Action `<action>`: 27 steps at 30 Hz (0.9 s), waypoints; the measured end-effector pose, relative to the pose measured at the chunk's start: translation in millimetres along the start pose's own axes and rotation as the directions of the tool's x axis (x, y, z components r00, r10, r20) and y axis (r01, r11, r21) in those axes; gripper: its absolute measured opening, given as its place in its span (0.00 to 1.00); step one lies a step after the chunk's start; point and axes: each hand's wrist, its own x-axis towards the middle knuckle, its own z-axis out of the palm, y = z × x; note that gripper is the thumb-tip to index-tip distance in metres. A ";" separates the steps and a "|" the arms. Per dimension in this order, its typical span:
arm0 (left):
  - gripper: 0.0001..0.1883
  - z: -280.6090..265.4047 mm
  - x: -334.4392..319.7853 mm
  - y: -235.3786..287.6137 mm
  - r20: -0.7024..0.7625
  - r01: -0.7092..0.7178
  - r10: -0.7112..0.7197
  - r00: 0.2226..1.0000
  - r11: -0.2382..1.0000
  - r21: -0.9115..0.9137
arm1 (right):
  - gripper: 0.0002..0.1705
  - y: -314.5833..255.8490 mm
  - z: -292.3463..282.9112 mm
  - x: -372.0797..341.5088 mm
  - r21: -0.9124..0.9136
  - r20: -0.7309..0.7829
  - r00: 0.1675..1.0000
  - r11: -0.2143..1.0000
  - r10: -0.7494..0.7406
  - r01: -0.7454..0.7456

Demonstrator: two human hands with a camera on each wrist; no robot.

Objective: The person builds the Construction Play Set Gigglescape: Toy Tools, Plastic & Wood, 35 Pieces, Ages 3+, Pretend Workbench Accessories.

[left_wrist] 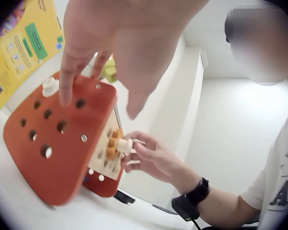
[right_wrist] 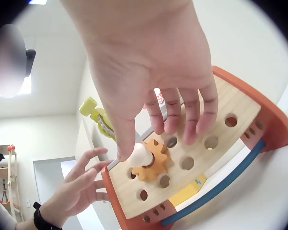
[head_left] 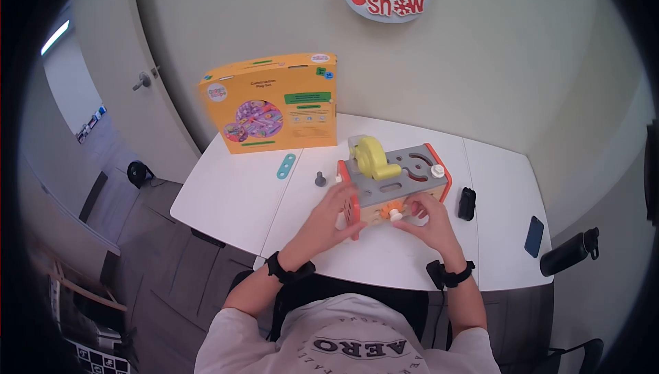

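A toy toolbox (head_left: 390, 187) with a grey top, red ends and a pale wooden side stands on the table before me. On the wooden side sits an orange gear (right_wrist: 159, 166) with a white peg (right_wrist: 140, 155) through its middle. My right hand (head_left: 431, 223) is at that side, thumb tip right by the peg and loosely bent fingers over the holed wood. At the red end panel (left_wrist: 62, 143), my left hand (head_left: 329, 215) spreads its fingers along the upper edge, thumb apart. A yellow-green toy piece (head_left: 371, 159) rests on the grey top.
An orange-yellow toy box (head_left: 274, 106) stands behind, left. Near it lie a teal strip with holes (head_left: 286, 166) and a grey bolt-like peg (head_left: 320, 179). To the right are a black case (head_left: 466, 204), a phone (head_left: 534, 237) and a black bottle (head_left: 570, 253) at the table's edge.
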 end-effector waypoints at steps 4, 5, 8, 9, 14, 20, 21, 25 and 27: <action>0.20 -36.5 15.6 -23.5 -0.096 0.206 -0.212 0.972 0.976 -0.077 | 0.21 5.3 -14.1 -0.8 -0.024 -0.029 0.999 1.000 0.013 -0.013; 0.20 -42.1 16.4 -34.1 -0.073 0.228 -0.227 0.971 0.974 -0.003 | 0.20 4.0 -15.8 -1.6 0.001 -0.024 0.999 1.000 0.031 -0.031; 0.22 -45.9 14.0 -79.6 -0.004 0.242 -0.246 0.969 0.949 0.200 | 0.17 -0.6 -18.5 -2.4 0.050 -0.003 0.998 0.997 0.056 -0.056; 0.21 -42.8 12.8 -94.0 0.020 0.255 -0.265 0.964 0.942 0.220 | 0.16 -1.5 -17.9 -3.7 0.052 0.007 0.999 0.997 0.048 -0.049; 0.22 -25.8 29.1 -133.5 0.074 0.303 -0.341 0.937 0.900 0.315 | 0.14 -14.0 -14.6 -7.1 0.099 0.083 0.996 0.995 0.024 -0.032; 0.17 -8.9 45.0 -178.6 0.197 0.254 -0.364 0.910 0.867 0.429 | 0.14 -21.5 -16.5 -8.2 0.105 0.128 0.992 0.994 -0.007 -0.007; 0.16 -8.3 42.8 -185.3 0.184 0.261 -0.364 0.913 0.868 0.423 | 0.14 -20.8 -16.1 -8.8 0.100 0.126 0.992 0.995 -0.029 0.017; 0.11 -23.4 43.8 -144.0 0.145 0.344 -0.420 0.896 0.862 0.372 | 0.14 -27.0 -17.8 -10.9 0.107 0.148 0.987 0.993 -0.058 0.043; 0.10 -44.1 45.7 -94.9 0.186 0.365 -0.438 0.880 0.872 0.326 | 0.13 -30.3 -17.0 -12.1 0.122 0.157 0.984 0.990 -0.083 0.064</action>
